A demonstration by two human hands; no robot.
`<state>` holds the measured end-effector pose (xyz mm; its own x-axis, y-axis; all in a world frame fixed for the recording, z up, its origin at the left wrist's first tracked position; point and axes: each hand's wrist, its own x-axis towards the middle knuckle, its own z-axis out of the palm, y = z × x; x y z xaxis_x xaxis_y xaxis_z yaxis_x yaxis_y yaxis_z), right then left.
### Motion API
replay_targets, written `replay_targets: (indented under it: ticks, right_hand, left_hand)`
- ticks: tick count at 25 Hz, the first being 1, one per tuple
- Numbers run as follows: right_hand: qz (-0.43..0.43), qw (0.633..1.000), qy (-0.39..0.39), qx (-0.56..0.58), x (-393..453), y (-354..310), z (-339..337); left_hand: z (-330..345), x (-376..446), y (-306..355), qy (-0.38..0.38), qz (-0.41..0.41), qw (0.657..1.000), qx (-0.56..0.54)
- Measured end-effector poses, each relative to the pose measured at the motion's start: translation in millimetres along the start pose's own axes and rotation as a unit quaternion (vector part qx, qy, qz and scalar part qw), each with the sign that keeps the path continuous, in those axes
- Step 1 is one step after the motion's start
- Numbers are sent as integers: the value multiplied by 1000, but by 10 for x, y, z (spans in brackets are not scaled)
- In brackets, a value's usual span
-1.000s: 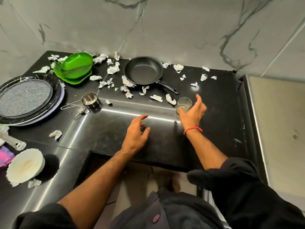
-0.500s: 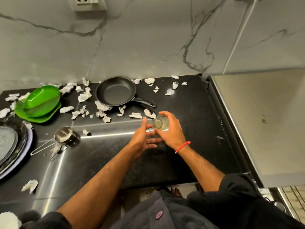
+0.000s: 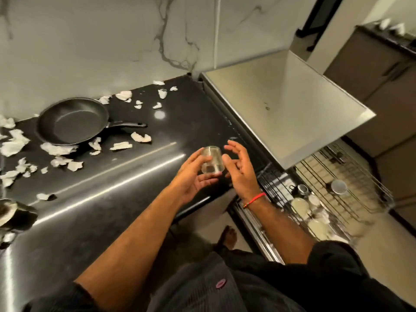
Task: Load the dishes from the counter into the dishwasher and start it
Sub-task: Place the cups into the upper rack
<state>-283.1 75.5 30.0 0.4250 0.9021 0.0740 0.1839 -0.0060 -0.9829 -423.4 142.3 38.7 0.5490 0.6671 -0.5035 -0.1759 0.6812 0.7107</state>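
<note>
Since half a second ago the glass has come up off the counter and moved rightward, and the view has swung right so that the open dishwasher now shows.

At the far left, scraps of torn paper litter the dark counter, and a metal cup sits at the left edge. Behind them the black frying pan lies unloaded, its handle pointing right, with more scraps around it.

Near the middle, the left hand cradles the glass from below and the side, fingers curled around its wall. The glass is tilted, held above the counter's right end. Just beside it, the right hand has its fingers spread and loosely bent, next to the glass but seemingly not gripping it; whether the fingertips touch it cannot be told.

Further right, the dishwasher rack is pulled out below the counter level, already holding several pale dishes and cups.

The step in hand looks like carrying the glass over to the rack. Next, it probably needs turning mouth down and lowering into a free spot between the tines, clear of the dishes already there.
</note>
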Motion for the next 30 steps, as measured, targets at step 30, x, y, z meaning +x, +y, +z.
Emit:
replay_targets:
  ticks: [30]
  right_hand:
    - [234, 962, 108, -89, 377, 2103, -4053]
  left_hand:
    - [2933, 1776, -2031, -30, -47, 762, 645]
